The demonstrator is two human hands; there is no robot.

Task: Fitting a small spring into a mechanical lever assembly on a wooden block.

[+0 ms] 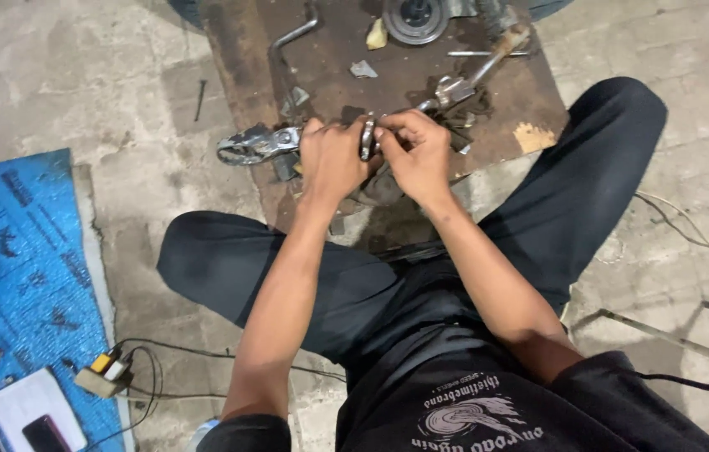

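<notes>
Lighting's pretty flat and soft, kind of dim indoor stuff, no hard sun anywhere. The concrete floor (pixel 120 100) reads grey and evenly lit, with only weak shadows under the legs and around the metal plate (pixel 388 67). The blue sheet (pixel 20 276) at the left edge picks up some sheen. Both hands (pixel 375 155) are slightly soft, a bit of motion blur, and the shiny metal bits near them catch small highlights. Dark trousers lose nearly all detail. Edges bend a little, wide-angle look.

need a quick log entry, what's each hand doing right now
Left hand: closed on the pliers.
Right hand: fingers pinched on the small metal part between both hands.
</notes>
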